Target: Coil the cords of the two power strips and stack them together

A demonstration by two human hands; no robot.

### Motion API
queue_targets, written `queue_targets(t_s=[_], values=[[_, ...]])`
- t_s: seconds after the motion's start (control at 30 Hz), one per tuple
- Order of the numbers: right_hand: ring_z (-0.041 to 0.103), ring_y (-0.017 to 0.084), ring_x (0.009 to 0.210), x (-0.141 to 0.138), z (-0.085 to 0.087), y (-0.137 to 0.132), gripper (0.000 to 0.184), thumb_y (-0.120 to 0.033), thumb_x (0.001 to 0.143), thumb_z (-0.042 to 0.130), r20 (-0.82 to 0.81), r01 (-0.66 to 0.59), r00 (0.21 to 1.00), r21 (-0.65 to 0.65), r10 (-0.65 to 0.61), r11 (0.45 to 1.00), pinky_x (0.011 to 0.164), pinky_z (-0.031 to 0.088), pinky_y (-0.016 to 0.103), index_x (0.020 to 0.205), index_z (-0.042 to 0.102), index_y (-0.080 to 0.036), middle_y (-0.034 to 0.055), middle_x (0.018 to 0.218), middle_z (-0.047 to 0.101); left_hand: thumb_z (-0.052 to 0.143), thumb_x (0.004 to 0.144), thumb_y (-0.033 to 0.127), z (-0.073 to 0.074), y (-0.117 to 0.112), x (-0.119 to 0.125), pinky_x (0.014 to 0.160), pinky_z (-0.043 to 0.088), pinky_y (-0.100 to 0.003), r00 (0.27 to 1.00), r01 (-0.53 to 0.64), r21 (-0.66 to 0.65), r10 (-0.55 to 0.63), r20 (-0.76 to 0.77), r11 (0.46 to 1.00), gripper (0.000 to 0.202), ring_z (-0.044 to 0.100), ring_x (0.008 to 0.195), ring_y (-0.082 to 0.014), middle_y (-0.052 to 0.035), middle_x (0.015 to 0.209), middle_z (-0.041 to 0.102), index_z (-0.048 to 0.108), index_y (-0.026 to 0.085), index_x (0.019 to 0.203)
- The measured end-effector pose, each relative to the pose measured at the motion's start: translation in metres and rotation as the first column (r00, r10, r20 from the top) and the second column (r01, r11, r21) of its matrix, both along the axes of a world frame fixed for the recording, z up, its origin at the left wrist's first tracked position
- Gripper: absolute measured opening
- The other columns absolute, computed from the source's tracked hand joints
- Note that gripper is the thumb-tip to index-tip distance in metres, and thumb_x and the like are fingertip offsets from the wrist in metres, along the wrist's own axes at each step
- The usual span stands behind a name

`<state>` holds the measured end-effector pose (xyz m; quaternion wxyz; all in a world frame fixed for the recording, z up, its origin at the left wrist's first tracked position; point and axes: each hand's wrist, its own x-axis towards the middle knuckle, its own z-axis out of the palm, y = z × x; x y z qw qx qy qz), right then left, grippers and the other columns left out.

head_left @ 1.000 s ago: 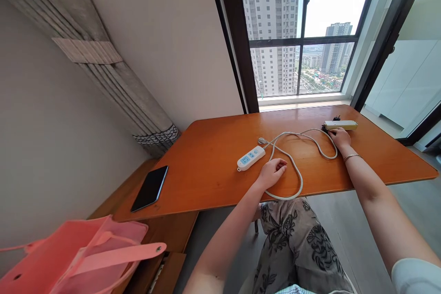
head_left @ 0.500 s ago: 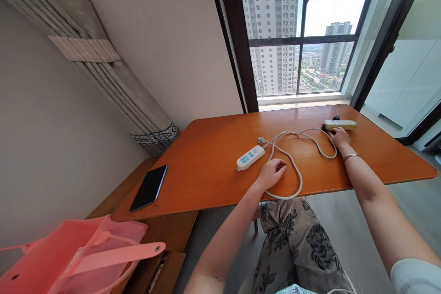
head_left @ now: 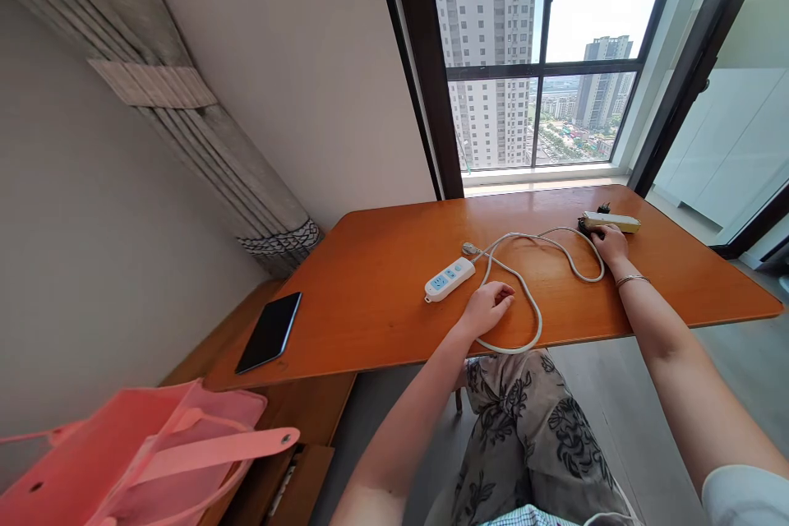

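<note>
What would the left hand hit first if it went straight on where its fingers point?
The left hand would likely meet the white cable first, where its loop curves just ahead; whether it would touch or pass above is unclear here.

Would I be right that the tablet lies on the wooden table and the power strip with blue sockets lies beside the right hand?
Not quite: the head view shows the power strip with blue sockets beside the left hand. The tablet does lie on the wooden table.
</note>
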<state>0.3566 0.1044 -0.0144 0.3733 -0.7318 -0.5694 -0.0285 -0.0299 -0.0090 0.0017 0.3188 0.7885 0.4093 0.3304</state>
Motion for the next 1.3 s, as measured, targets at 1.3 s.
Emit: queue_targets(t_s=[1.3], values=[[0.062, 0.023, 0.083, 0.001, 0.005, -0.017, 0.024, -0.027, 0.081, 0.055, -0.563, 0.245, 0.819, 0.168, -0.111, 0.955, 0.081, 0.052, 0.037, 0.092, 0.070, -0.012, 0.0130, 0.095, 0.071, 0.058, 0.086, 0.026, -0.002, 0.000, 0.000, 0.087, 0.055, -0.038, 1.000, -0.002, 0.041, 0.003, -0.020, 0.999, 0.015, 0.068, 0.091, -0.0209, -0.0077, 0.099, 0.073, 0.069, 0.019, 0.094]])
